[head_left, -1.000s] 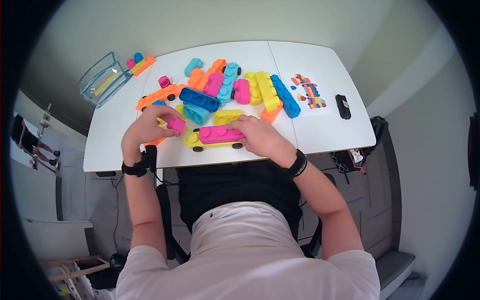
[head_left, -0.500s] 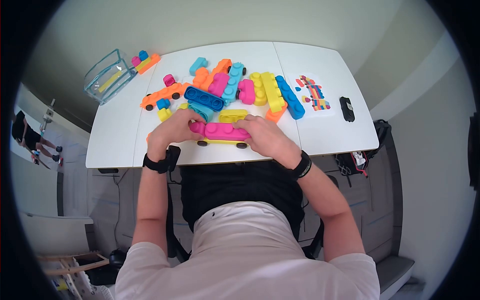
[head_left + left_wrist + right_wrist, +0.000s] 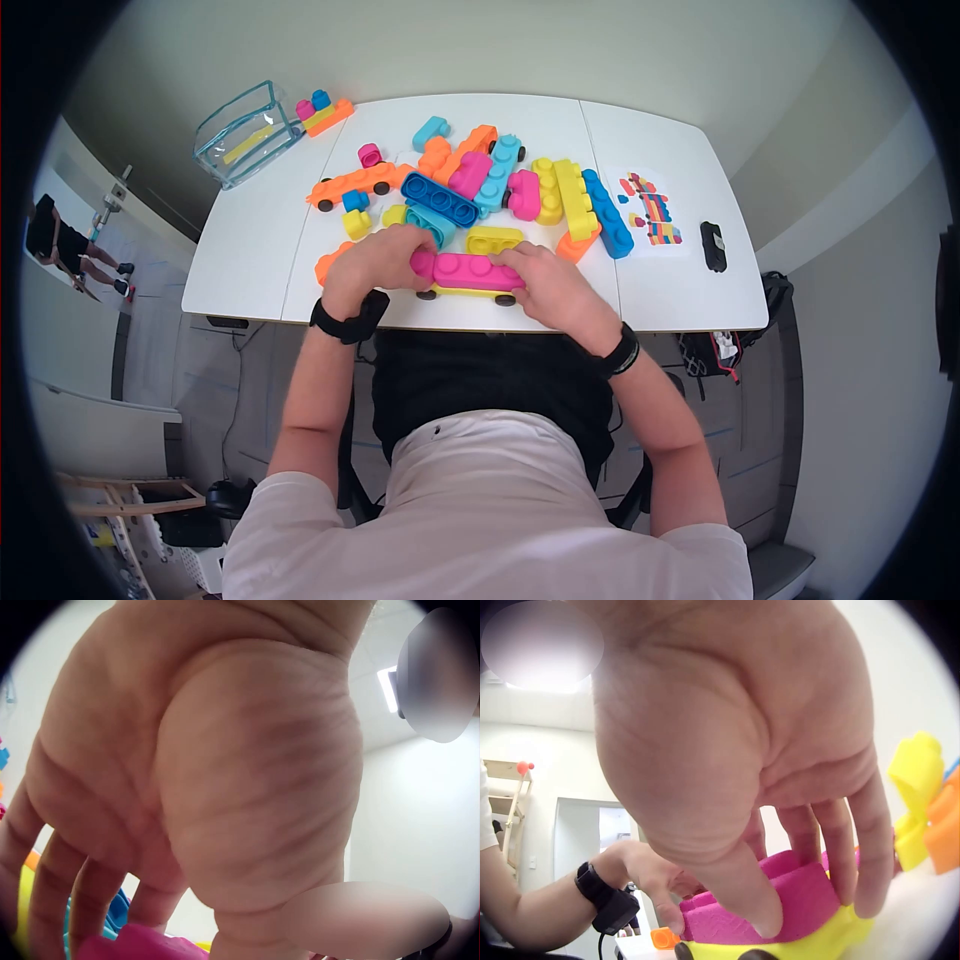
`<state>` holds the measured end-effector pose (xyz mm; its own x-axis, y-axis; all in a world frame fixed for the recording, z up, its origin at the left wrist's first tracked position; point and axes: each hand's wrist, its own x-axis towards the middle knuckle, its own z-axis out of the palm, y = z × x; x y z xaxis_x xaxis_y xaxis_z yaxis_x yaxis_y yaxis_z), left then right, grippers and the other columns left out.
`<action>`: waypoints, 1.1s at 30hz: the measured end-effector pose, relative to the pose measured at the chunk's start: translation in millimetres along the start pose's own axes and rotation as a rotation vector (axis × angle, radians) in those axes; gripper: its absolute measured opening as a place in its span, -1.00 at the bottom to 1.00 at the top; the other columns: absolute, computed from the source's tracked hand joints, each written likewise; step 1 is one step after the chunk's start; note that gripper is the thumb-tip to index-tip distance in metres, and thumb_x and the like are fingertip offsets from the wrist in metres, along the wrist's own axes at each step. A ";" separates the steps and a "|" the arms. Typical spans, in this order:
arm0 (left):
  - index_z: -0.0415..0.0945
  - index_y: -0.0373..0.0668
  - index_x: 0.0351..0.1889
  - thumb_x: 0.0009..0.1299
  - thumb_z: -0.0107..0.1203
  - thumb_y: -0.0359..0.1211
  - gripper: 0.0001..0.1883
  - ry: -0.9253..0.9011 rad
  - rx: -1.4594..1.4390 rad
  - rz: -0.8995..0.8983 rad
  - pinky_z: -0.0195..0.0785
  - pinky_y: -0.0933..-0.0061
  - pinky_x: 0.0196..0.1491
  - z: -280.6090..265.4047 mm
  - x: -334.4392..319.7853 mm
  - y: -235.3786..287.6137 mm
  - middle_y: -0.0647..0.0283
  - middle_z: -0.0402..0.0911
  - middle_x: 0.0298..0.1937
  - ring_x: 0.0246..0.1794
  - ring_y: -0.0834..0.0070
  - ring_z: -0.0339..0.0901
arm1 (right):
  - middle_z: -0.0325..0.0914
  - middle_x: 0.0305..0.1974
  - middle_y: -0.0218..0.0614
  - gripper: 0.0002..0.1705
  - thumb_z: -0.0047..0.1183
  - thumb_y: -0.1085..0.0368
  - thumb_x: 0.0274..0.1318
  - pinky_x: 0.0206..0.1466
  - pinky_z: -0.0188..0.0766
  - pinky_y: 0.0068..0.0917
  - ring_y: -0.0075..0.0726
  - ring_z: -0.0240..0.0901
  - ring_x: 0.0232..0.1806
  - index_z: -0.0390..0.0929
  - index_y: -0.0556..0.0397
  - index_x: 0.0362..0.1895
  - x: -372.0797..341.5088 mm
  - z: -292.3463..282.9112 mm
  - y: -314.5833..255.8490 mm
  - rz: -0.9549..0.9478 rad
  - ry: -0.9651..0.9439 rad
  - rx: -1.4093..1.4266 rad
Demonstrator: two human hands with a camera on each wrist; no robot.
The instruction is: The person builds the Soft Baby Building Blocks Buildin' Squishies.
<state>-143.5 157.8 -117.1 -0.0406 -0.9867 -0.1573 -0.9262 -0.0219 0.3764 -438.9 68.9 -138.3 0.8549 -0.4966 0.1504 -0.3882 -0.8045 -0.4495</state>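
At the table's front edge sits a yellow wheeled base (image 3: 466,292) carrying a long pink building block (image 3: 476,268). A small pink block (image 3: 424,263) lines up against its left end, over the left part of the base. My left hand (image 3: 380,262) holds this small block between thumb and fingers, and its pink top (image 3: 146,945) shows below the palm in the left wrist view. With the thumb on the near side and fingers on the far side, my right hand (image 3: 556,288) grips the long block's right end. The right wrist view shows that block seated on the yellow base (image 3: 810,947).
Just behind lies a yellow block (image 3: 494,240) on its side. Beyond it spread a dark blue block (image 3: 440,198), an orange wheeled base (image 3: 362,184) and several others. A picture sheet (image 3: 652,215) and a black case (image 3: 713,246) are at right, a clear bag (image 3: 236,145) back left.
My left hand has carried the small pink block rightward to the left end of the yellow base, beside the long pink block. My right hand keeps its grip on the long block.
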 end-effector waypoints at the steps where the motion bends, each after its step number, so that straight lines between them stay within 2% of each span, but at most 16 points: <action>1: 0.77 -0.17 0.11 0.12 0.68 -0.25 -0.43 0.004 -0.002 0.003 0.61 0.21 0.11 -0.2 -1.3 0.0 0.08 0.80 0.01 0.04 0.13 0.75 | 0.66 0.15 -0.14 -0.35 0.28 0.51 0.19 0.21 0.68 -0.01 0.12 0.63 0.24 0.64 -0.04 0.40 -0.4 1.1 -2.7 -0.017 0.014 0.002; 3: 0.74 -0.19 0.13 0.16 0.68 -0.22 -0.41 -0.038 0.023 -0.032 0.61 0.22 0.11 -4.6 -5.7 -0.5 0.08 0.81 0.02 0.05 0.14 0.75 | 0.66 0.17 -0.11 -0.30 0.16 0.55 0.19 0.21 0.69 0.00 0.12 0.63 0.24 0.61 -0.03 0.46 -0.5 2.5 -4.2 -0.068 0.034 0.002; 7: 0.73 -0.21 0.14 0.23 0.68 -0.18 -0.42 -0.148 -0.090 -0.056 0.60 0.23 0.12 -22.4 -9.8 -2.7 0.10 0.81 0.02 0.07 0.16 0.74 | 0.66 0.18 -0.09 -0.27 0.17 0.55 0.19 0.18 0.70 0.01 0.12 0.64 0.24 0.59 -0.02 0.49 -1.2 -4.0 -8.3 -0.064 -0.022 0.009; 9: 0.72 -0.23 0.15 0.29 0.66 -0.13 -0.42 0.062 -0.202 -0.078 0.61 0.25 0.14 -24.2 -6.5 -10.2 0.13 0.81 -0.03 0.06 0.19 0.74 | 0.67 0.15 -0.09 -0.28 0.17 0.55 0.19 0.15 0.70 0.01 0.12 0.64 0.24 0.59 0.00 0.48 -0.8 -2.5 -8.0 -0.071 -0.013 -0.031; 10: 0.72 -0.23 0.15 0.29 0.66 -0.13 -0.42 0.059 -0.198 -0.082 0.61 0.25 0.14 -22.4 -3.3 -10.2 0.13 0.81 -0.03 0.06 0.19 0.74 | 0.67 0.15 -0.09 -0.28 0.17 0.55 0.19 0.15 0.70 0.01 0.12 0.64 0.24 0.59 0.00 0.48 -0.2 -3.0 -9.2 -0.073 -0.012 -0.025; 12: 0.71 -0.20 0.19 0.32 0.63 -0.13 -0.43 0.327 -0.253 -0.020 0.58 0.23 0.25 -13.7 6.3 -8.5 0.10 0.77 0.11 0.16 0.17 0.71 | 0.69 0.12 -0.08 -0.29 0.18 0.55 0.18 0.13 0.70 0.01 0.13 0.65 0.22 0.59 0.01 0.46 1.6 -5.4 -12.5 -0.047 -0.043 -0.055; 13: 0.71 -0.20 0.19 0.32 0.63 -0.13 -0.43 0.326 -0.252 -0.019 0.58 0.23 0.25 -3.9 10.6 -14.2 0.10 0.77 0.11 0.16 0.17 0.71 | 0.69 0.12 -0.08 -0.29 0.18 0.55 0.18 0.13 0.70 0.01 0.13 0.65 0.22 0.59 0.01 0.46 2.0 -4.4 -12.6 -0.047 -0.042 -0.054; 15: 0.72 -0.14 0.20 0.29 0.64 -0.06 -0.40 0.304 -0.203 0.129 0.51 0.09 0.41 16.8 20.6 -21.6 -0.03 0.64 0.39 0.39 0.03 0.57 | 0.69 0.10 -0.08 -0.29 0.20 0.55 0.16 0.12 0.70 0.01 0.13 0.67 0.20 0.59 0.00 0.45 2.5 -3.1 -10.4 -0.053 -0.038 -0.058; 18: 0.71 -0.09 0.19 0.25 0.66 -0.13 -0.41 0.387 -0.143 0.079 0.43 0.05 0.50 33.3 27.0 -14.3 -0.07 0.51 0.49 0.49 -0.02 0.46 | 0.69 0.10 -0.08 -0.30 0.20 0.55 0.16 0.12 0.70 0.01 0.13 0.68 0.18 0.60 -0.01 0.44 0.6 -0.9 -7.4 -0.088 0.020 -0.044; 22: 0.71 -0.09 0.09 0.23 0.65 -0.25 -0.50 0.423 -0.058 0.060 0.51 0.09 0.39 33.7 31.8 -16.2 0.00 0.61 0.35 0.35 0.03 0.57 | 0.65 0.24 -0.10 -0.23 0.21 0.54 0.20 0.23 0.67 0.00 0.15 0.64 0.27 0.51 -0.07 0.53 2.5 -6.1 -11.5 -0.013 -0.094 -0.030; 25: 0.67 -0.13 0.03 0.21 0.63 -0.38 -0.54 0.319 -0.216 0.001 0.60 0.19 0.30 25.6 33.4 -16.9 0.08 0.65 0.31 0.31 0.11 0.64 | 0.65 0.25 -0.10 -0.22 0.19 0.54 0.22 0.25 0.66 0.00 0.15 0.63 0.28 0.49 -0.09 0.55 2.5 -7.1 -13.4 0.005 -0.123 -0.014; 27: 0.67 -0.16 0.00 0.22 0.57 -0.47 -0.60 0.309 -0.229 0.001 0.64 0.25 0.18 22.5 30.9 -16.0 0.18 0.72 0.13 0.14 0.19 0.71 | 0.64 0.26 -0.08 -0.22 0.17 0.54 0.23 0.23 0.66 0.01 0.18 0.63 0.27 0.46 -0.07 0.56 2.4 -6.2 -11.4 -0.001 -0.148 -0.032; 28: 0.67 -0.16 0.00 0.22 0.57 -0.47 -0.60 0.316 -0.226 -0.006 0.64 0.25 0.18 21.0 28.8 -14.4 0.18 0.72 0.13 0.14 0.19 0.71 | 0.64 0.26 -0.08 -0.22 0.17 0.54 0.23 0.23 0.66 0.01 0.18 0.63 0.27 0.46 -0.07 0.56 0.2 -6.1 -7.2 -0.012 -0.149 -0.032; 30: 0.67 -0.18 -0.01 0.24 0.53 -0.52 -0.63 0.435 -0.202 0.063 0.64 0.24 0.17 10.3 19.5 1.5 0.25 0.74 -0.02 0.03 0.25 0.73 | 0.61 0.30 -0.04 -0.23 0.17 0.56 0.20 0.18 0.67 0.02 0.22 0.62 0.28 0.45 0.00 0.54 -1.5 -7.6 -3.3 -0.092 -0.048 -0.028; 31: 0.68 -0.19 0.01 0.26 0.49 -0.54 -0.63 0.439 -0.257 0.067 0.64 0.25 0.22 1.2 13.8 11.1 0.23 0.74 0.00 0.07 0.27 0.73 | 0.61 0.30 -0.04 -0.23 0.17 0.56 0.20 0.18 0.67 0.02 0.22 0.62 0.28 0.45 0.00 0.54 1.9 -10.5 -7.4 -0.102 -0.045 -0.023; 33: 0.69 -0.18 0.07 0.27 0.48 -0.56 -0.61 0.408 -0.322 0.120 0.62 0.26 0.28 -13.5 1.3 26.0 0.23 0.74 0.06 0.15 0.29 0.72 | 0.59 0.31 -0.09 -0.19 0.21 0.58 0.15 0.19 0.65 0.00 0.20 0.60 0.33 0.45 -0.02 0.53 2.7 -29.8 -24.4 0.123 0.044 -0.111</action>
<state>-162.5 153.7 -95.2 0.0686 -0.9664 0.2477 -0.7596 0.1104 0.6410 -437.4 77.5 -100.6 0.7834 -0.6056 0.1397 -0.5270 -0.7665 -0.3671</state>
